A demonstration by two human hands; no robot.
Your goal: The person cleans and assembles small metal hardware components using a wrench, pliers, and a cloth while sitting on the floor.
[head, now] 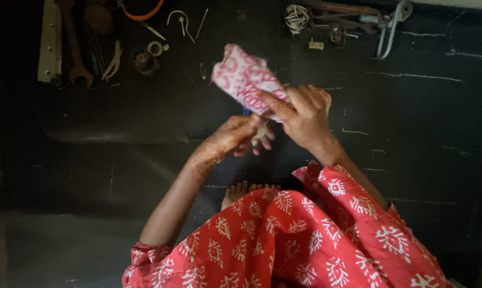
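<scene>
My right hand (305,118) grips a bunched piece of pink and white printed cloth (244,79), which sticks up and to the left from my fingers. My left hand (234,136) sits just below it, fingers curled around a small pale object (260,129) that is mostly hidden between both hands. A bit of blue (246,111) shows at the cloth's lower edge. I wear a red garment with white prints (305,234), and my toes (246,189) peek out beneath it.
On the dark floor at the top left lie a rusty wrench (75,48), a pale metal strip (50,40), an orange ring (140,12), small washers (154,49) and pins. At the top right are a wire coil (296,17) and rusty metal tools (358,16).
</scene>
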